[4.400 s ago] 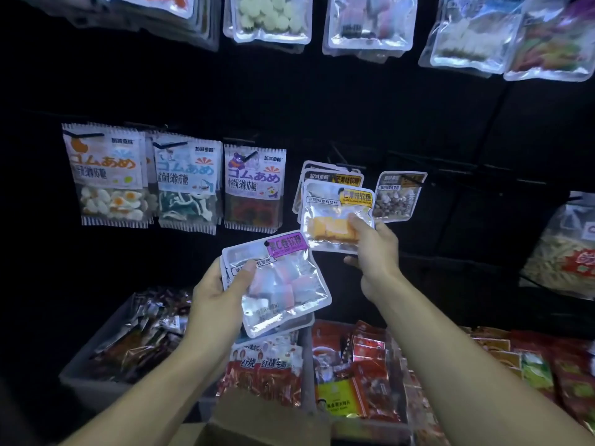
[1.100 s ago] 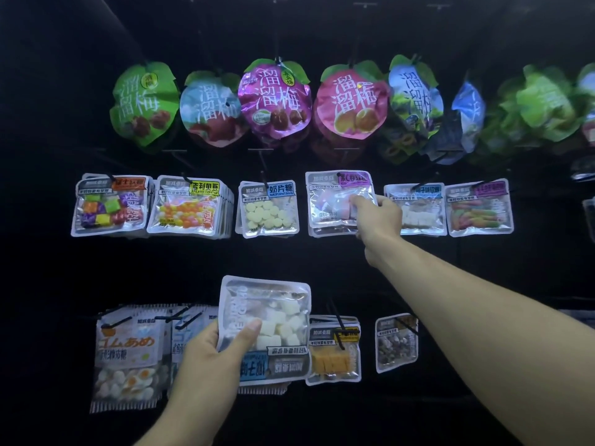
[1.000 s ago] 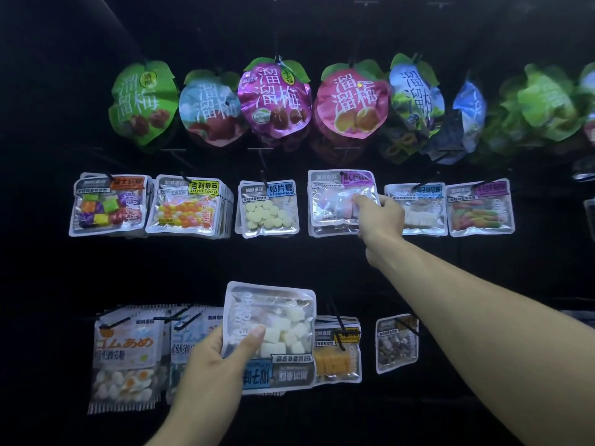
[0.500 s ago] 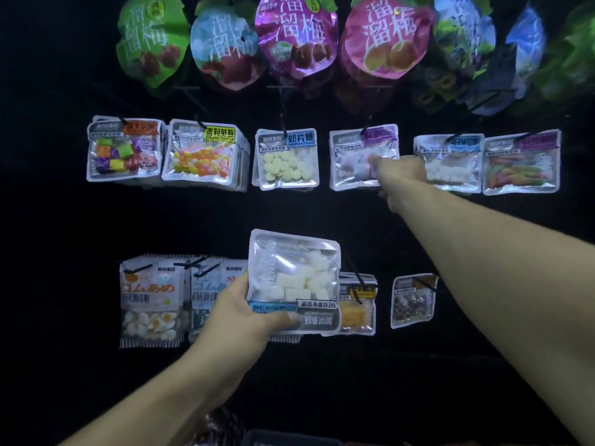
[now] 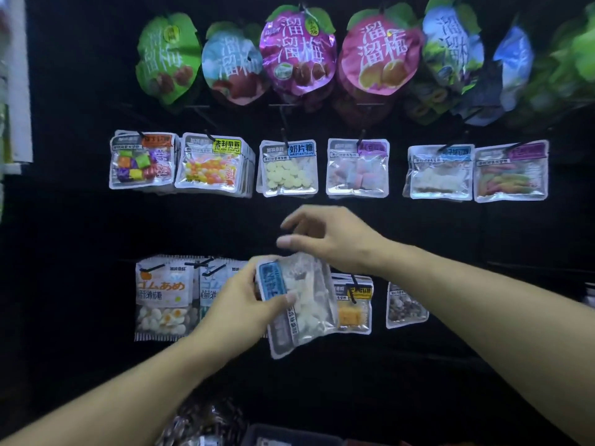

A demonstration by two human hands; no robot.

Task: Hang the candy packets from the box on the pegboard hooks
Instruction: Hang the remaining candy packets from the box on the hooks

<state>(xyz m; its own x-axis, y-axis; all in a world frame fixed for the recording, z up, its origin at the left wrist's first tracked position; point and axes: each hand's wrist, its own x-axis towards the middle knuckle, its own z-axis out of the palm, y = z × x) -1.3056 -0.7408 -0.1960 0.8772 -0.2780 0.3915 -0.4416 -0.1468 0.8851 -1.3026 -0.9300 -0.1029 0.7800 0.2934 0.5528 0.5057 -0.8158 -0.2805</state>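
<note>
Black pegboard (image 5: pixel 418 226) fills the background, its hooks loaded with candy. Left hand (image 5: pixel 238 300) grips a clear packet (image 5: pixel 302 304) of white candies sideways, blue label up, before the lower row. Right hand (image 5: pixel 335 239) hovers just above, fingers loose, holding nothing. Next likely: turn it upright and thread its hole onto a hook. Legible: "奶片糖" (image 5: pixel 301 149), "溜溜梅" (image 5: pixel 297 43).

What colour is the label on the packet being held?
Blue, on the packet the left hand grips; head view.
</note>
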